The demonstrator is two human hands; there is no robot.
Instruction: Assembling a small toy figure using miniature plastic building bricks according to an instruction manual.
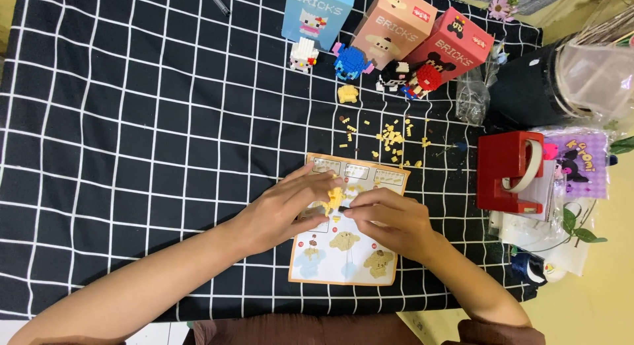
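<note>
Over the instruction sheet [343, 252] near the table's front edge, the left hand [284, 209] pinched a small yellow brick build [334, 200], steadying it, while the right hand [389, 219], fingers curled, pressed against it, loose yellow bricks [393, 139] lying farther off.

Bright, even light, soft shadows, sharp focus, slight bending at edges.

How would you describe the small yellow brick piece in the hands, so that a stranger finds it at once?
On the black checked cloth lies an orange-edged instruction sheet. Just above its middle, the left hand and right hand meet around a small yellow brick piece. Unlike the loose yellow bricks scattered farther up, it is assembled and held.
</note>
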